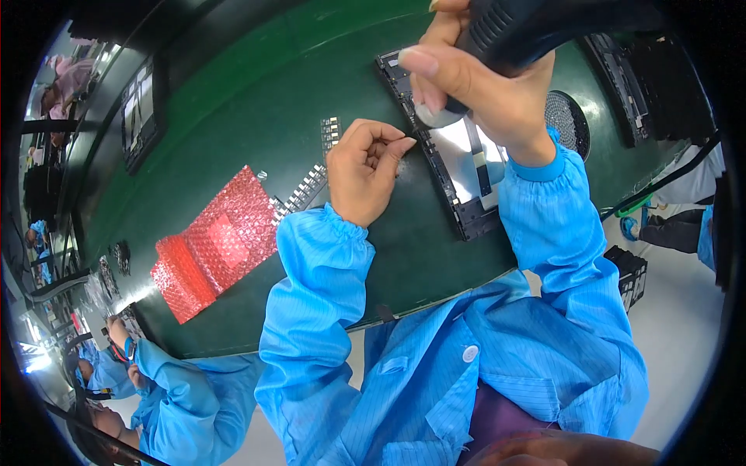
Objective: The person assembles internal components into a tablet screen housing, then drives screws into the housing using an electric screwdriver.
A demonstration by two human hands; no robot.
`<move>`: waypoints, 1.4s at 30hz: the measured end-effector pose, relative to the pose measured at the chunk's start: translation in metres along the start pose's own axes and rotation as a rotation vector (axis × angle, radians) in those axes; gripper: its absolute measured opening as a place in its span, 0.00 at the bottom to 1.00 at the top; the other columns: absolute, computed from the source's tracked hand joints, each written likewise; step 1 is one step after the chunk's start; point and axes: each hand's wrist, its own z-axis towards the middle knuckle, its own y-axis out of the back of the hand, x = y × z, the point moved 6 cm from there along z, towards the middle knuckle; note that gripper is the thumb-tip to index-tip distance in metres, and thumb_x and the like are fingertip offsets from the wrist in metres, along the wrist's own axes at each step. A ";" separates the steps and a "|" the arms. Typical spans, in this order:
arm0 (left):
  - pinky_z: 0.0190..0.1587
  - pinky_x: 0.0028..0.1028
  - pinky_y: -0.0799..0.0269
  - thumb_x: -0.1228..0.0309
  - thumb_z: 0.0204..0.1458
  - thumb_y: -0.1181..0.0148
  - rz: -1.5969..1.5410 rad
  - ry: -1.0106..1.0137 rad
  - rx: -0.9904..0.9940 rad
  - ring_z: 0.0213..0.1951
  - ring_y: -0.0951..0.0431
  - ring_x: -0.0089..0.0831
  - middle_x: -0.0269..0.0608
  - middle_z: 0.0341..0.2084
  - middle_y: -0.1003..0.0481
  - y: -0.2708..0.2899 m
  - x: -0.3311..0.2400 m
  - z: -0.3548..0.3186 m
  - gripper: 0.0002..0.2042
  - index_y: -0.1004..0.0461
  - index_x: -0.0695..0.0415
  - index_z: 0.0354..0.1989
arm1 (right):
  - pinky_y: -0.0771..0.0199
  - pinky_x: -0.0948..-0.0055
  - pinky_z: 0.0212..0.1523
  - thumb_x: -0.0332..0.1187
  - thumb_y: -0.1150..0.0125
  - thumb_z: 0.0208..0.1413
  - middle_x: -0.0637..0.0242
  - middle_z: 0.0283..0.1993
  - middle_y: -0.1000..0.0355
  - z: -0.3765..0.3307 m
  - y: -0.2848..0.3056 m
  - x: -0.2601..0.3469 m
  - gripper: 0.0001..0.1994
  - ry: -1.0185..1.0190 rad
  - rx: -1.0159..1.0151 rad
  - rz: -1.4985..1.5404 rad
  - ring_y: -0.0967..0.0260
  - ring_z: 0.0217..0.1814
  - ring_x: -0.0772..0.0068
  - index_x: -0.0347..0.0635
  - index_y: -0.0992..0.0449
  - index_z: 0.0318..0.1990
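My right hand is closed around a black handheld tool with a ribbed grip and a pale grey nose; it looks like an electric screwdriver. Its nose points down at the left edge of a flat black device frame with a shiny silver panel and a dark ribbon strip. Beside that edge, my left hand has thumb and index fingertips pinched together, close to the tool's nose. Whatever lies between those fingertips is too small to make out. Rows of small black-and-white parts lie left of my left hand, partly hidden by it.
A red bubble-wrap pouch lies on the green table. To the right are a round dish of small grains and another device frame. One more frame stands far left. A co-worker's blue sleeve reaches in lower left.
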 end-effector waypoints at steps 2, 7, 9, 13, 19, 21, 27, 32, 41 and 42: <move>0.21 0.18 0.34 0.81 0.46 0.38 -0.009 -0.039 0.014 0.20 0.29 0.18 0.35 0.24 0.29 -0.007 -0.006 0.001 0.05 0.28 0.65 0.29 | 0.36 0.84 0.22 0.20 0.32 0.43 0.66 0.21 0.32 0.013 0.002 0.003 0.19 0.928 0.412 0.047 0.35 0.21 0.83 0.32 0.34 0.41; 0.22 0.18 0.33 0.81 0.46 0.37 -0.001 -0.034 0.007 0.20 0.28 0.18 0.36 0.24 0.28 -0.002 -0.003 -0.002 0.04 0.27 0.65 0.29 | 0.37 0.84 0.22 0.20 0.31 0.43 0.66 0.21 0.32 0.009 -0.008 -0.003 0.20 0.929 0.457 -0.048 0.35 0.22 0.83 0.30 0.35 0.42; 0.22 0.18 0.33 0.81 0.46 0.37 0.000 -0.029 0.013 0.20 0.28 0.18 0.36 0.24 0.28 -0.002 -0.003 -0.002 0.04 0.26 0.65 0.29 | 0.37 0.84 0.22 0.20 0.32 0.43 0.65 0.21 0.32 0.008 -0.008 -0.004 0.20 0.924 0.460 -0.050 0.35 0.22 0.83 0.29 0.35 0.42; 0.21 0.19 0.33 0.81 0.47 0.39 0.057 -0.079 0.032 0.20 0.28 0.19 0.37 0.26 0.26 -0.002 -0.007 -0.003 0.04 0.26 0.65 0.30 | 0.37 0.84 0.22 0.20 0.32 0.43 0.65 0.21 0.31 0.008 -0.010 -0.004 0.19 0.918 0.454 -0.086 0.35 0.22 0.83 0.29 0.35 0.41; 0.23 0.18 0.33 0.81 0.47 0.39 0.070 -0.094 0.043 0.21 0.27 0.19 0.37 0.28 0.25 -0.005 -0.010 -0.002 0.03 0.26 0.65 0.31 | 0.37 0.84 0.23 0.20 0.31 0.43 0.65 0.21 0.31 0.019 -0.001 -0.008 0.19 0.447 0.236 -0.023 0.35 0.22 0.84 0.29 0.34 0.40; 0.23 0.17 0.32 0.81 0.47 0.39 0.049 -0.102 0.033 0.22 0.26 0.19 0.37 0.28 0.25 -0.005 -0.007 -0.001 0.04 0.25 0.65 0.31 | 0.37 0.84 0.23 0.20 0.31 0.42 0.65 0.21 0.31 -0.001 -0.010 0.011 0.19 0.913 0.426 -0.082 0.35 0.22 0.84 0.28 0.34 0.40; 0.26 0.15 0.33 0.82 0.44 0.37 -0.119 -0.038 -0.007 0.25 0.26 0.17 0.35 0.28 0.26 0.000 0.002 -0.001 0.05 0.25 0.65 0.31 | 0.37 0.85 0.24 0.20 0.30 0.42 0.66 0.21 0.31 0.008 0.000 -0.019 0.19 -0.024 0.061 0.039 0.35 0.23 0.84 0.28 0.34 0.40; 0.25 0.14 0.34 0.83 0.43 0.36 -0.109 -0.006 0.013 0.25 0.27 0.16 0.35 0.27 0.26 0.000 0.002 -0.001 0.06 0.25 0.65 0.29 | 0.36 0.83 0.26 0.22 0.30 0.42 0.67 0.22 0.31 0.005 -0.009 -0.008 0.18 0.918 0.438 -0.160 0.35 0.24 0.84 0.29 0.33 0.39; 0.25 0.14 0.35 0.82 0.42 0.35 -0.134 0.007 -0.004 0.24 0.28 0.15 0.34 0.27 0.26 0.001 0.008 -0.001 0.05 0.25 0.65 0.28 | 0.35 0.82 0.27 0.21 0.31 0.42 0.68 0.22 0.31 -0.004 -0.009 -0.016 0.17 -0.049 0.086 -0.017 0.36 0.24 0.84 0.29 0.32 0.39; 0.25 0.14 0.35 0.82 0.42 0.35 -0.134 0.007 -0.004 0.24 0.28 0.15 0.34 0.27 0.26 0.001 0.010 -0.001 0.05 0.25 0.65 0.28 | 0.35 0.82 0.27 0.21 0.31 0.42 0.68 0.22 0.31 -0.004 -0.009 -0.017 0.17 -0.049 0.086 -0.017 0.36 0.24 0.84 0.29 0.32 0.39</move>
